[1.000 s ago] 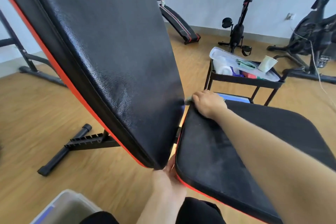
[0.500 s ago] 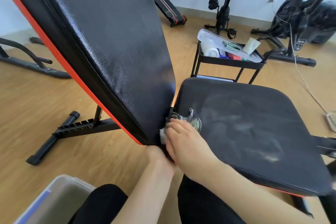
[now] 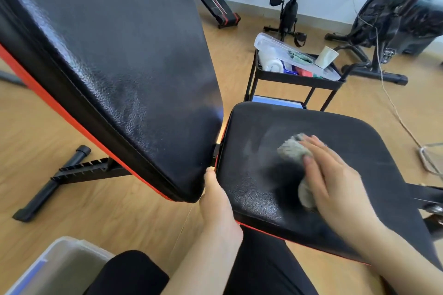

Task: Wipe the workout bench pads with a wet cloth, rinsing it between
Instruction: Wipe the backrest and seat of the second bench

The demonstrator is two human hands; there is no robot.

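Note:
A black workout bench with red trim fills the view. Its raised back pad (image 3: 115, 50) slopes up to the left and its flat seat pad (image 3: 340, 132) lies to the right. My right hand (image 3: 335, 179) presses a crumpled grey cloth (image 3: 291, 151) flat on the middle of the seat pad, where wet streaks show. My left hand (image 3: 215, 201) grips the seat pad's near left edge, at the gap below the back pad's lower corner.
A clear plastic tub (image 3: 57, 268) stands on the wooden floor at the bottom left. A black cart (image 3: 294, 79) with supplies and a paper cup (image 3: 326, 56) stands behind the seat. Exercise bikes (image 3: 393, 21) and a white cable (image 3: 393, 103) lie further right.
My right hand has slid the cloth from the seat pad's near left corner by the gap out to the pad's middle. My left hand stays at the gap.

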